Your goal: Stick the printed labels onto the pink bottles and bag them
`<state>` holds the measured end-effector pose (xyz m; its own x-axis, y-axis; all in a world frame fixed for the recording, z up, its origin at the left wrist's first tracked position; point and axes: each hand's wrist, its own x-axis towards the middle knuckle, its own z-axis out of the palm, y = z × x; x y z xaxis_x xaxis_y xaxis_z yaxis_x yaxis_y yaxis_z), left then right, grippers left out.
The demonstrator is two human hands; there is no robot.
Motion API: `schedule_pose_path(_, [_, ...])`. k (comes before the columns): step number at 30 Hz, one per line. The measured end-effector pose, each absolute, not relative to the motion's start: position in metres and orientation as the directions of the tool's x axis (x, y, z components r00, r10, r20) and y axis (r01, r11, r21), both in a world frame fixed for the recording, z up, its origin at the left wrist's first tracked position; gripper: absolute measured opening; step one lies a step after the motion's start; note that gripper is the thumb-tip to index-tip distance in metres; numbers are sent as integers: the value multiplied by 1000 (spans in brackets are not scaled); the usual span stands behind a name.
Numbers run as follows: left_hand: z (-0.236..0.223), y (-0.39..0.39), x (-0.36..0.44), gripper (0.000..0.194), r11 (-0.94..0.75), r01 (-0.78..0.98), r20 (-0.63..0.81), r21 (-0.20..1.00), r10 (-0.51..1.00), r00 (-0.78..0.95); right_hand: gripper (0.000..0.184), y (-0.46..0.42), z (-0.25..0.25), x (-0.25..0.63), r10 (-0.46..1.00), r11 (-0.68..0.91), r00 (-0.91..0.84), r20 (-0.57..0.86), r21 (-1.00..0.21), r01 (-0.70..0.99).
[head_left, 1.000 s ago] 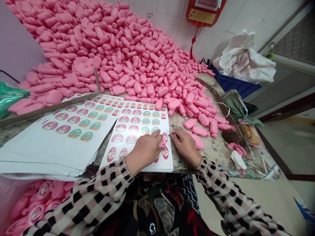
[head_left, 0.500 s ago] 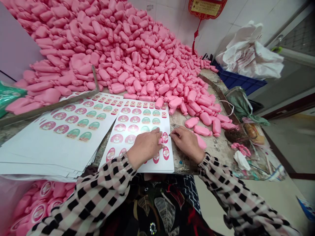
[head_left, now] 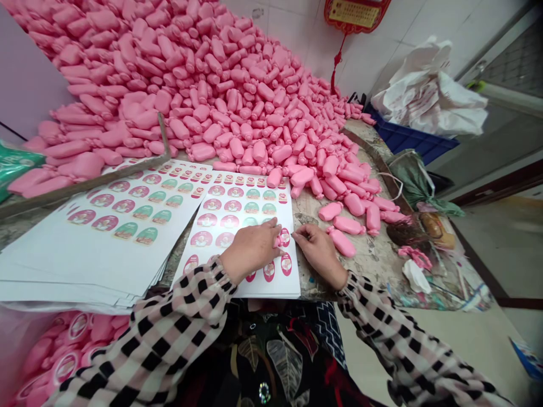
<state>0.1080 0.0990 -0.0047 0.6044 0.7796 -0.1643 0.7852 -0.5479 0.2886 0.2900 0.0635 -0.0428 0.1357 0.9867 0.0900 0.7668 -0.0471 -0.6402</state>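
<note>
My left hand (head_left: 252,249) lies over the right part of a sticker sheet (head_left: 186,270), palm down, its fingers curled round a pink bottle (head_left: 278,242). Only the neck end of this bottle shows between the fingers; the rest is hidden. Close by, at the sheet's right edge, the thumb and forefinger of my right hand (head_left: 318,249) are pinched together. A tiny dark tip shows between them, too small to name. Just left of those fingertips is a red oval sticker (head_left: 285,237), and another oval sticker (head_left: 286,264) sits below it.
A huge heap of pink bottles (head_left: 237,85) covers the table's back. To the left lie stacked sticker sheets (head_left: 51,254) with a metal bar (head_left: 85,186) across them. Labelled bottles (head_left: 65,364) fill a bag below left. A blue crate (head_left: 416,138) stands back right.
My right hand has shifted slightly left against the sheet's edge, uncovering more of the loose bottle behind it. My left hand has barely moved.
</note>
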Motion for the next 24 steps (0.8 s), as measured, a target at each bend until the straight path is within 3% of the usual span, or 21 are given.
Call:
schedule_pose_path(14, [-8, 99, 108, 41, -570, 756, -126, 323, 766, 631, 14, 73, -32, 282, 985, -65, 144, 91, -579, 812])
schedule_pose_path(24, [-5, 99, 108, 45, -573, 773, -134, 272, 773, 620, 17, 61, -27, 290, 996, -78, 86, -13, -584, 808])
